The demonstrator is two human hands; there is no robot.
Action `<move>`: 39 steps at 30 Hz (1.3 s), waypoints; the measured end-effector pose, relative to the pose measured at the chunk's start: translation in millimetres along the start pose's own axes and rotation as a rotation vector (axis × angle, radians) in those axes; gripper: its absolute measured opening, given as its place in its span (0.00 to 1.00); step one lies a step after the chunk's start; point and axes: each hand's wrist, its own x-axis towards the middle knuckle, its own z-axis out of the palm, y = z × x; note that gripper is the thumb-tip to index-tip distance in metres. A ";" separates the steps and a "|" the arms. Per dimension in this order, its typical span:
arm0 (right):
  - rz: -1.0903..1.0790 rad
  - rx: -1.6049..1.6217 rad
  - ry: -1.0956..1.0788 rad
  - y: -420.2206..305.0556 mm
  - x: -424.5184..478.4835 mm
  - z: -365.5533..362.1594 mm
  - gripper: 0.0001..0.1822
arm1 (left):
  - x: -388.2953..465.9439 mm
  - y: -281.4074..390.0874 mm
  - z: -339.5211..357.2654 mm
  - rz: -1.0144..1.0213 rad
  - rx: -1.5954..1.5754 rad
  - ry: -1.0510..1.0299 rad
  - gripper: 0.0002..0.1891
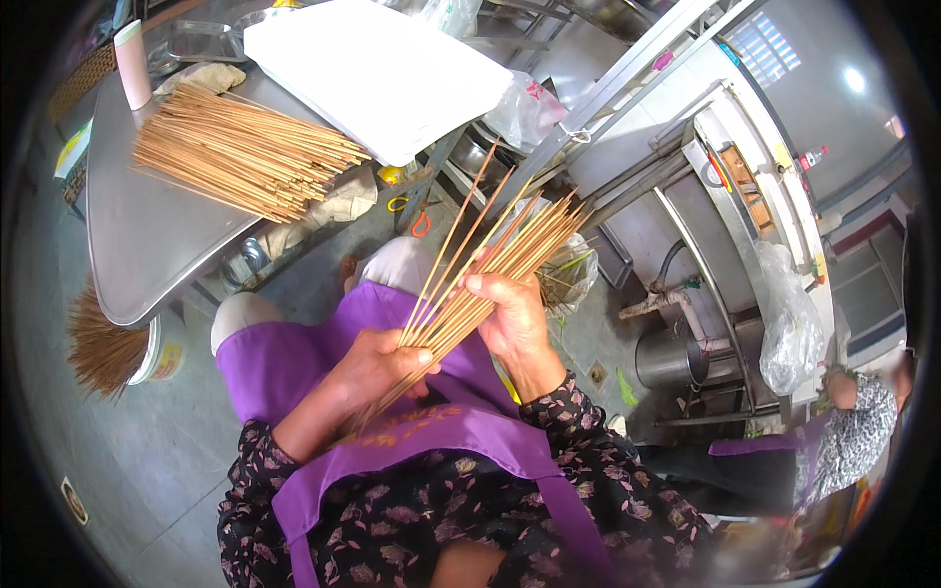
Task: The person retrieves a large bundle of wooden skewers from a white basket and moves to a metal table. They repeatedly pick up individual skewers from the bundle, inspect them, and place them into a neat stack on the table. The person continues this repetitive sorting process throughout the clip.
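Note:
A bundle of thin wooden skewers [507, 253] slants across my lap, gripped by both hands. Around its lower end my left hand [382, 360] is closed, thumb lying on top. My right hand [514, 312] clasps the same bundle higher up, its thumb pressed over the sticks. A few skewers fan out from the bundle on the left side, with their tips apart. Beneath the hands spreads a purple apron [294, 367]. A large pile of similar skewers [242, 151] lies on the metal table ahead to the left.
The metal table [147, 235] also carries a pink tumbler [132, 66] and a white board [375, 66]. More sticks [106, 345] stand in a white bucket [158, 349] on the floor. A plastic bag of scraps [577, 275] sits right. Another person [845, 441] stands at the counter.

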 end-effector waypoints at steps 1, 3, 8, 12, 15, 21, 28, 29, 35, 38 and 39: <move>0.015 0.002 -0.013 -0.8 0.3 0.3 0.17 | -0.6 -0.1 -0.3 0.001 -0.002 0.001 0.15; 0.044 0.008 -0.040 -2.2 0.2 1.1 0.17 | -4.5 1.0 -1.8 0.009 -0.075 -0.028 0.15; 0.044 -0.036 -0.077 -2.4 0.1 2.3 0.19 | -7.7 -1.8 -1.1 0.062 -0.129 -0.006 0.15; 0.051 -0.087 -0.116 -1.7 3.7 0.4 0.19 | -9.9 0.7 0.1 0.080 -0.138 0.038 0.14; 0.100 -0.174 -0.165 -9.5 6.2 5.7 0.18 | -10.0 0.1 -3.2 0.098 -0.138 0.081 0.14; 0.179 -0.212 -0.261 -18.2 7.1 9.7 0.21 | -13.7 3.3 -4.0 0.135 -0.144 0.138 0.15; 0.103 -0.215 -0.322 -14.7 10.7 11.5 0.19 | -13.6 6.1 -6.5 0.100 -0.220 0.177 0.15; 0.110 -0.214 -0.321 -15.2 9.7 12.6 0.19 | -14.1 7.0 -6.8 0.086 -0.229 0.183 0.15; 0.097 -0.234 -0.347 -11.6 9.9 12.0 0.19 | -13.1 8.5 -5.6 0.140 -0.105 0.170 0.18; 0.112 -0.204 -0.347 -11.8 6.9 16.3 0.20 | -15.3 7.7 -6.0 0.173 -0.162 0.169 0.18; 0.112 -0.197 -0.335 -11.5 6.0 17.1 0.20 | -15.3 8.0 -6.0 0.173 -0.171 0.176 0.18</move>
